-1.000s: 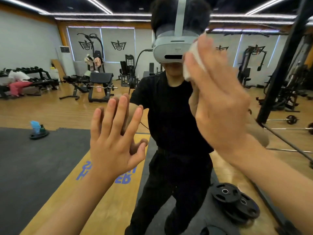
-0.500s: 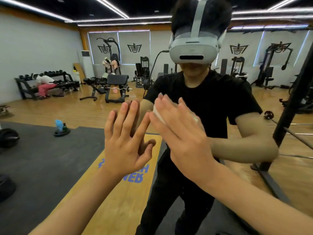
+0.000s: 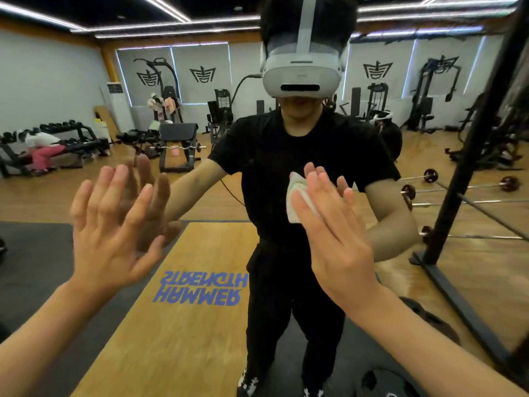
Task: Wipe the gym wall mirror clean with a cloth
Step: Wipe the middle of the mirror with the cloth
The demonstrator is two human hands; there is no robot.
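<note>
- My right hand (image 3: 337, 233) lies flat at centre right of the frame. Its fingers are straight and close together, pressing a folded white cloth (image 3: 296, 202) against the gym wall mirror (image 3: 43, 81); none curl round it.
- My left hand (image 3: 111, 224), centre left, is spread wide, palm to the glass, holding nothing.
- To wipe well, I judge I need even pressure and overlapping strokes, with the cloth fully under the fingers. The bare left palm may smear the glass.
- Containers: no bottle or bucket shows by the hands. A small pink thing (image 3: 175, 151) below the curl bench (image 3: 178, 130) is too small to identify.
</note>
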